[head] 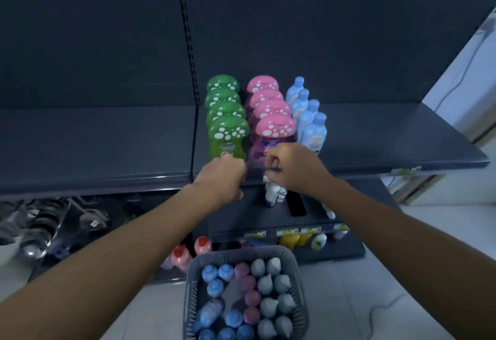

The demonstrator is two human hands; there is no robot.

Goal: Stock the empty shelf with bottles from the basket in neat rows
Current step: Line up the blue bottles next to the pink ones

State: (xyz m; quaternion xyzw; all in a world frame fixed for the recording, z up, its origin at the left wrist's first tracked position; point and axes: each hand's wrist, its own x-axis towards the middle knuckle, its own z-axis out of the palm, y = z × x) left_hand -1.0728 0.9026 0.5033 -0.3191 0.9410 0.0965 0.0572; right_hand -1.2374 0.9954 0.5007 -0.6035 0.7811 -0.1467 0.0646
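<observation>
Rows of bottles fill part of the shelf, and the basket on the floor below holds many more. My right hand pinches the foot of the front pink bottle. My left hand is curled at the front green bottle, though I cannot tell if it grips. I should square both fronts level, labels forward, without tipping those behind.

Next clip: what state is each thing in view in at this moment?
Green bottles: four upright, one row.
Pink bottles: four upright, one row.
Light blue bottles: four upright, one row.
Shelf: three rows stocked.
Basket: on floor, holds many bottles.
Left hand: curled at shelf edge, grip unclear.
Right hand: curled before pink row, grip unclear.
</observation>
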